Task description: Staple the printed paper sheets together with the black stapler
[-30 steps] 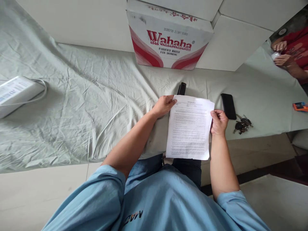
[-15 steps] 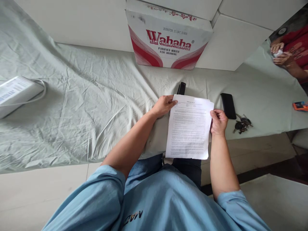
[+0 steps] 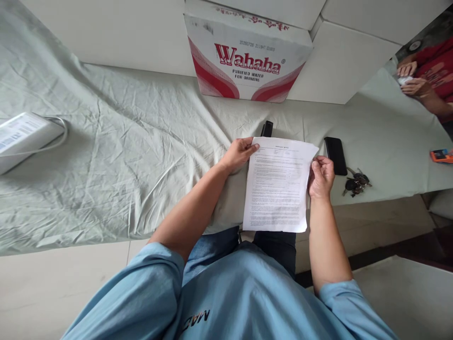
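Paper [image 3: 278, 186] first: the printed sheets sit a touch higher in the middle of the frame than a second ago, and the top right corner has fanned out toward the black phone [image 3: 336, 156]. My right hand [image 3: 321, 178] has slid up the right edge, its fingers now curled round the upper corner and pinching it; half a second back they gripped lower down. My left hand [image 3: 239, 154] has hardly moved, thumb and fingers closed on the top left corner. So the sheets are held at both upper corners, lower half hanging over the edge of the cloth-covered surface [image 3: 106, 156] above my lap; it looks to me like a top sheet is being worked loose, though I can't count the pages.

Print is too small to read. A small black thing [image 3: 267, 128] pokes out behind the paper's top edge, mostly hidden; I can't name it. Keys [image 3: 356, 184] lie right of the phone. Far right, another person's hands [image 3: 412, 80] and an orange object [image 3: 441, 156] are cut by the frame. The white box [image 3: 21, 139] at left is cropped too.
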`<action>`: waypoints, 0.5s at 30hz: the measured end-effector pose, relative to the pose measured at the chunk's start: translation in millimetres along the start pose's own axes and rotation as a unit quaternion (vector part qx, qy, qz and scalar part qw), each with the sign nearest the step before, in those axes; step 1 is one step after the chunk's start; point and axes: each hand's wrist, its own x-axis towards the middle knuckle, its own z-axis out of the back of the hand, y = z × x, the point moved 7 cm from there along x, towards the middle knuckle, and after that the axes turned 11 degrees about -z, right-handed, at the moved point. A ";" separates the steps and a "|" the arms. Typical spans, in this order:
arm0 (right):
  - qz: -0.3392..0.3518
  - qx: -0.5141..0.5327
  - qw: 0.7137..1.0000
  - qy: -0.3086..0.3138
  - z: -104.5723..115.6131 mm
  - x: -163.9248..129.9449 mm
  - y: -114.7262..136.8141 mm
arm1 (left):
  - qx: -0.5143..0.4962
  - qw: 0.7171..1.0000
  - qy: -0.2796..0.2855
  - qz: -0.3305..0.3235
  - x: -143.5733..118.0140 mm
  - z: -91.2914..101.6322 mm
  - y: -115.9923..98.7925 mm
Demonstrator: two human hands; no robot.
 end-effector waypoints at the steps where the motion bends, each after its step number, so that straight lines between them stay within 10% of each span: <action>1: 0.011 -0.005 1.000 0.008 -1.6 -0.2 1.4 | -0.029 1.000 -0.005 0.005 -0.4 -0.5 0.4; 7: -0.032 -0.028 0.996 0.079 -13.0 -8.8 1.4 | -0.104 0.994 -0.013 0.020 -1.0 -3.7 1.6; 15: -0.043 -0.096 0.994 0.042 -4.7 -9.4 3.5 | 0.036 0.999 0.005 -0.017 0.4 -2.2 -1.2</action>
